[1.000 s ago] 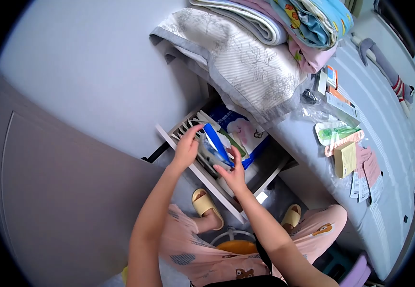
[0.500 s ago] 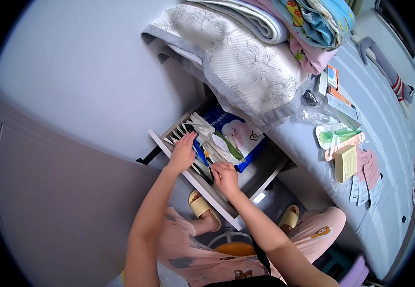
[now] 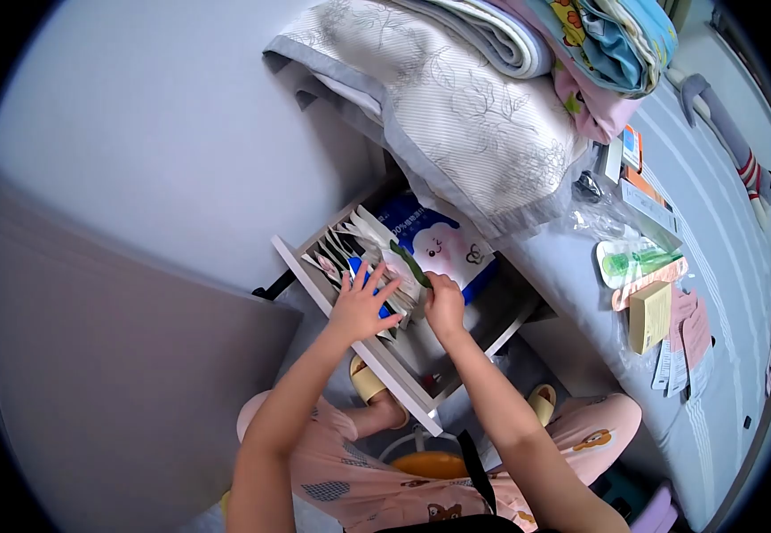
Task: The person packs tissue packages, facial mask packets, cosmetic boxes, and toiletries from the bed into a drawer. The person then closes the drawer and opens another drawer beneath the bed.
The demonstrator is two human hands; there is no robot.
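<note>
View from the head, over a pulled-out drawer [image 3: 410, 388]. The left hand [image 3: 361, 304] lay palm down with its fingers spread, resting on a blue packet [image 3: 384, 312] within a row of flat packets [image 3: 336, 246] just behind the drawer's front panel; no grasp was evident there. The right hand [image 3: 445, 308] had its fingers curled inward, the tips appearing to pinch the near end of a green-edged packet [image 3: 409, 264]; the thumb's exact contact could not be told. This packet lay inside the drawer, between the row and a large blue plastic pack [image 3: 441, 250] printed with a smiling face. A patterned quilt [image 3: 470, 133] overhung the drawer's far side.

Handling, as judged from appearance: the green-edged packet was probably light and thin, flexible rather than rigid, and perhaps slippery if its wrapper was smooth film. It was unlikely to be fragile, though a hard squeeze might have creased it. A thumb-and-finger pinch near the middle of its long edge would have suited it best; held only by one end, it was liable to sag or swing.
</note>
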